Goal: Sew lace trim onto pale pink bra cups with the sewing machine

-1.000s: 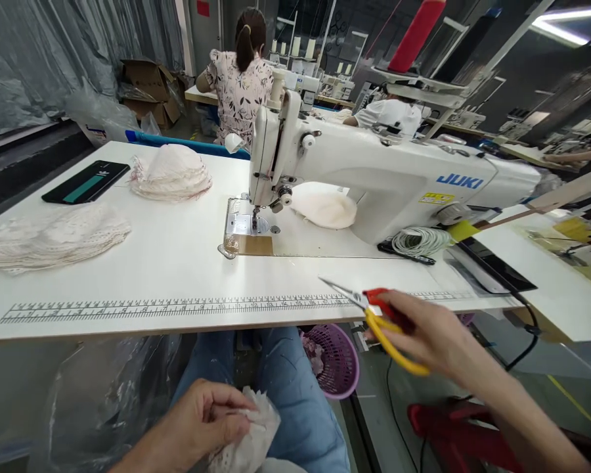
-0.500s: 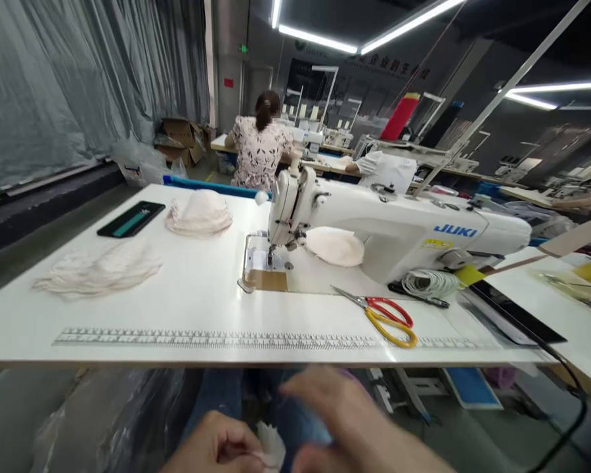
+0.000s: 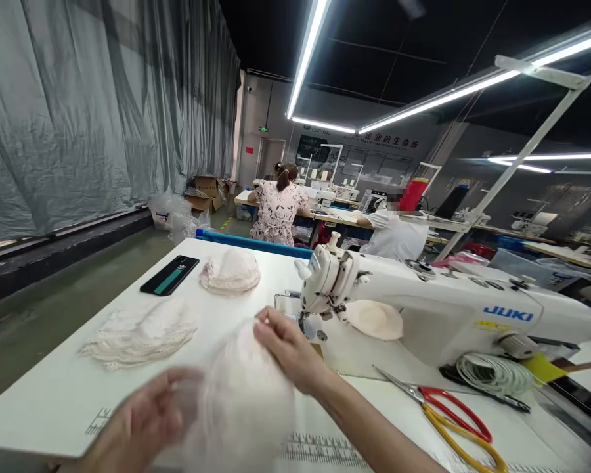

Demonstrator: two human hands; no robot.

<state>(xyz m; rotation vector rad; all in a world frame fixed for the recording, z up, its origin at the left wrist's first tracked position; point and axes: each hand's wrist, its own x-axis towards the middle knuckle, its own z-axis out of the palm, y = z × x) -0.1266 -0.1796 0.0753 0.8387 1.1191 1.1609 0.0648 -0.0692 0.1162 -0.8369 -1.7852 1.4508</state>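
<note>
A pale, thin fabric piece (image 3: 246, 394) hangs above the front of the white table, smeared by motion. My right hand (image 3: 288, 348) is closed on its upper edge, pinching it between thumb and fingers. My left hand (image 3: 150, 414), also blurred, is beside the fabric's left edge with thumb and fingers apart; whether its fingertips touch the cloth is unclear. Just beyond my right hand stands a white JUKI sewing machine (image 3: 423, 295). A round pale fabric piece (image 3: 374, 320) lies under its arm.
Two fabric stacks, a nearer one (image 3: 140, 335) and a farther one (image 3: 230, 271), lie left of the machine near a black phone (image 3: 170, 275). Scissors (image 3: 448, 414) with red and yellow handles lie at right. A clear ruler (image 3: 320, 450) runs along the front. Co-workers sit ahead.
My hands have risen from below the table edge to above the tabletop. The fabric piece is now lifted, held by my right hand. The camera view has tilted up and shifted left.
</note>
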